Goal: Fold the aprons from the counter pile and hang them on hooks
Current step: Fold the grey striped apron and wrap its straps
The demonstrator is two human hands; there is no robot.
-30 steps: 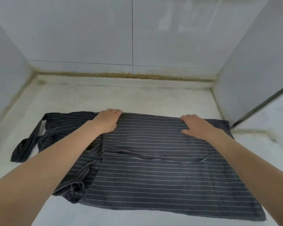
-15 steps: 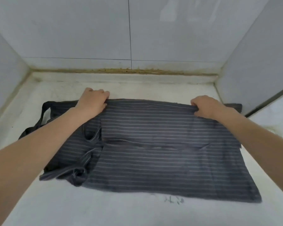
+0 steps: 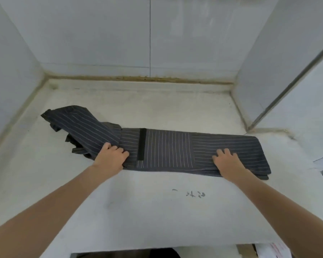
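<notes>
- Striped apron (image 3: 168,149): folded into a long narrow band, lying flat across the middle of the counter (image 3: 157,216), well short of the back wall.
- Left end of the apron: bib and straps (image 3: 78,125) not yet folded in, bunched and splayed out toward the counter's left rear.
- Black strap piece (image 3: 142,144): crossing the band upright, just right of the left hand.
- Left hand (image 3: 111,158): at the apron's near edge, close to the bunched end, fingers curled onto the cloth; looks like a grasp on the folded layers, though cannot tell for sure.
- Right hand (image 3: 227,162): flat on the apron's right part, fingers straight, pressing the fold down, not clenched.
- Step in hand, as a judgement: lengthwise fold just laid and being smoothed; folding not finished, hanging not begun.
- Next move likely calls for: gathering the loose bib and straps over the band, keeping layers aligned, then folding the band across into a compact packet.
- Risk: straps slipping out or layers shifting at the right end, where edges already show staggered.
- Scribbled marks (image 3: 195,194): on the counter, nearer than the apron.
- No hooks in view.
</notes>
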